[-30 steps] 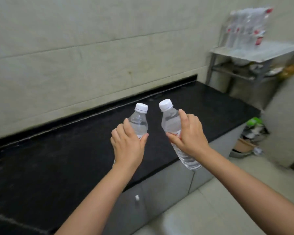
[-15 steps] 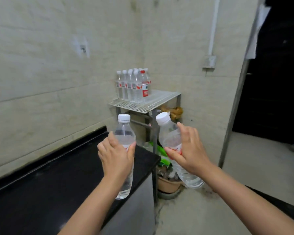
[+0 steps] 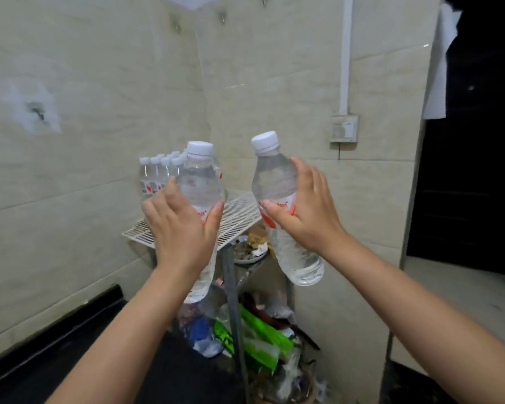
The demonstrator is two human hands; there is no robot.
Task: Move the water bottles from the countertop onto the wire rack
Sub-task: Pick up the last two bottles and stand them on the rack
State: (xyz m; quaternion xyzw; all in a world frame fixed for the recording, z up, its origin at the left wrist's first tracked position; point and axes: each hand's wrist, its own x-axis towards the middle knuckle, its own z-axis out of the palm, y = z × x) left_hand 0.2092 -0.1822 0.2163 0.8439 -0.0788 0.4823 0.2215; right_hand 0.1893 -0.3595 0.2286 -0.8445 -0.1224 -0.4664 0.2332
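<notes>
Head view: my left hand (image 3: 179,228) wraps a clear, ribbed plastic bottle (image 3: 200,188), fingers curled round its labelled middle, white cap up, long axis close to upright. My right hand (image 3: 303,212) grips a second bottle (image 3: 277,182) the same way, thumb across the red-and-white label; it tilts, cap leaning left, base swung out to the right. Both hang in the air in front of the white wire rack (image 3: 239,212), whose grid shelf already carries a row of capped bottles (image 3: 158,173) at the back, perhaps six, blurred. The glossy black countertop (image 3: 70,354) lies below left, against beige wall tiles.
</notes>
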